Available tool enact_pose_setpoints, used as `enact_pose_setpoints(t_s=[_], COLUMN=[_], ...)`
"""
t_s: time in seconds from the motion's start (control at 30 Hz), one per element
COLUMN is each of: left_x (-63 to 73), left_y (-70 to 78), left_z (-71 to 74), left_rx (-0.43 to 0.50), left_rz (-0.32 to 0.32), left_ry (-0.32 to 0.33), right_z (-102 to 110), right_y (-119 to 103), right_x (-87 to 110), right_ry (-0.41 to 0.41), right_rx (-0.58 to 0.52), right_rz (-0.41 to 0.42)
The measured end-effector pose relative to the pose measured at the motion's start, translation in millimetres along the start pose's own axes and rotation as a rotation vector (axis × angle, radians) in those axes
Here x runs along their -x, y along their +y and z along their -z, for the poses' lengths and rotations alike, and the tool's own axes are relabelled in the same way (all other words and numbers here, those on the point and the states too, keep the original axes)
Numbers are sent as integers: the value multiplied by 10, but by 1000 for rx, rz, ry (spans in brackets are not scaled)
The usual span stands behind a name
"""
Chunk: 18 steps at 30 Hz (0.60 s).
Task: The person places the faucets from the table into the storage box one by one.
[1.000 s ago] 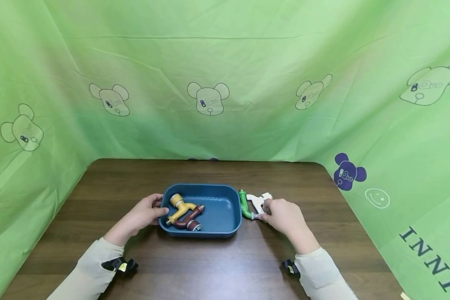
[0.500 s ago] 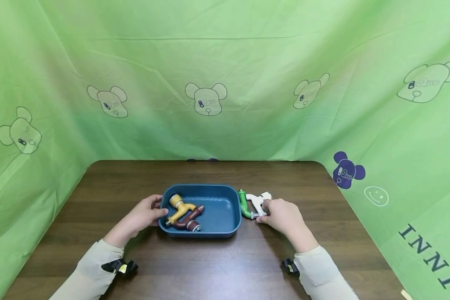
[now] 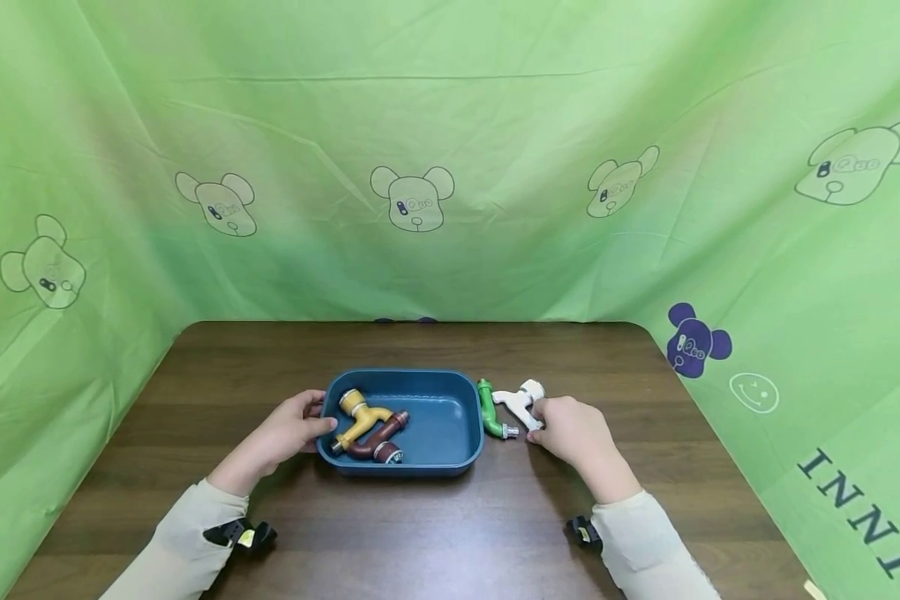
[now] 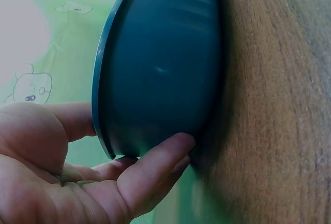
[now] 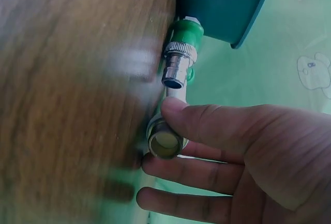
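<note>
A blue plastic basin (image 3: 438, 421) stands on the table, and my left hand (image 3: 294, 429) grips its left end with the thumb over the rim. In the left wrist view, fingers (image 4: 160, 167) lie against the basin's outer wall. Inside it a yellow tap (image 3: 365, 422) and a dark red tap (image 3: 378, 437) lie together at the left. Right of the basin, my right hand (image 3: 573, 429) pinches a white tap (image 3: 516, 402) by its near end. A green tap (image 3: 488, 412) lies between that tap and the basin; its metal nozzle (image 5: 176, 71) shows in the right wrist view.
The brown wooden table (image 3: 405, 533) reaches back to a green curtain (image 3: 420, 108) printed with bear heads, which also hangs at both sides. Dark devices are strapped to both wrists. A small pale object (image 3: 813, 590) sits at the lower right edge.
My right hand has shifted slightly right, and the near end of the white tap has swung away from the green tap's nozzle. My left hand and the basin stay put.
</note>
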State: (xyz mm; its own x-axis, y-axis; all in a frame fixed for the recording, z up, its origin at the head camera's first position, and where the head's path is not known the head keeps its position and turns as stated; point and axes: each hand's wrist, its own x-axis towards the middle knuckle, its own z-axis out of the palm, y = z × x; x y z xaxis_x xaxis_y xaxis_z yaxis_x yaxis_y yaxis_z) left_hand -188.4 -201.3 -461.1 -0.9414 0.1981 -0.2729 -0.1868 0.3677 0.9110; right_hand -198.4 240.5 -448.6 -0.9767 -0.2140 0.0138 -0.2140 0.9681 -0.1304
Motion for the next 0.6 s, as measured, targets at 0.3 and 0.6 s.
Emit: enact_pose_setpoints(t_s=[0.3, 0.6], left_x=[-18, -23], left_y=[-6, -15], left_z=[8, 7], left_rx=[0, 0], left_rz=[-1, -4], left_ry=[-6, -7], right_z=[15, -12], right_y=[53, 61], right_x=[-4, -9], right_ry=[-7, 22], right_rx=[18, 47], right_rz=[-3, 19])
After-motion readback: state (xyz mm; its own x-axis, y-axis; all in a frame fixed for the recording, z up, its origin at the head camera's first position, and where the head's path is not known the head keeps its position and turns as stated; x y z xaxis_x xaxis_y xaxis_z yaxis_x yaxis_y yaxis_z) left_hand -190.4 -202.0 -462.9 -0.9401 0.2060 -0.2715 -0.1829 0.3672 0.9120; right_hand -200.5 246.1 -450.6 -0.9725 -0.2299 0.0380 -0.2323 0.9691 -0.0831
